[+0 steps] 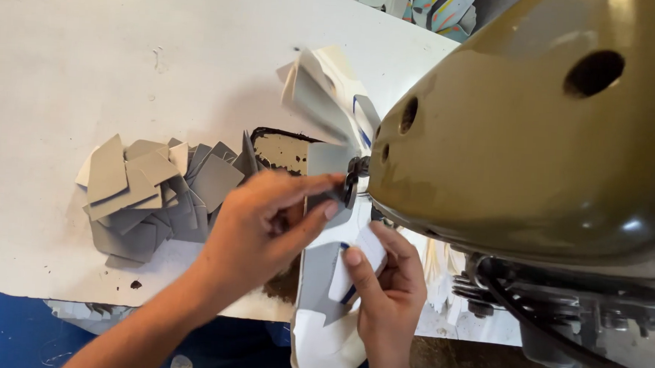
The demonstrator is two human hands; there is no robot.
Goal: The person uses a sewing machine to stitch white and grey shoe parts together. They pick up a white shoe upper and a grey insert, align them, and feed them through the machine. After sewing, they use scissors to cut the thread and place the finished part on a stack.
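left hand (pixel 262 222): centre of frame, thumb and forefinger pinched shut on the top edge of a flat grey piece (pixel 327 165), right up against the needle area (pixel 354 182) of the machine.
right hand (pixel 386 284): lower centre, fingers closed round a small white tab (pixel 358 264) with a dark blue edge; the thumb presses it onto the strip below.
strip (pixel 320 333): one long run of grey and white pieces joined end to end, looks like thin, smooth synthetic sheet. It hangs off the table edge at the bottom of the frame.
sewn stack (pixel 325 94): more joined pieces fanning up behind the needle, upper centre, blurry, so no count.
loose pile (pixel 155 197): flat grey cut pieces, angular, matte, heaped centre left, just beside the left hand. Too overlapped to count, well over a dozen.
machine (pixel 532 135): one olive-green sewing machine head, glossy painted metal, rounded, three dark holes showing, fills the right side.
table (pixel 87 59): white, scuffed, chipped along the front edge.
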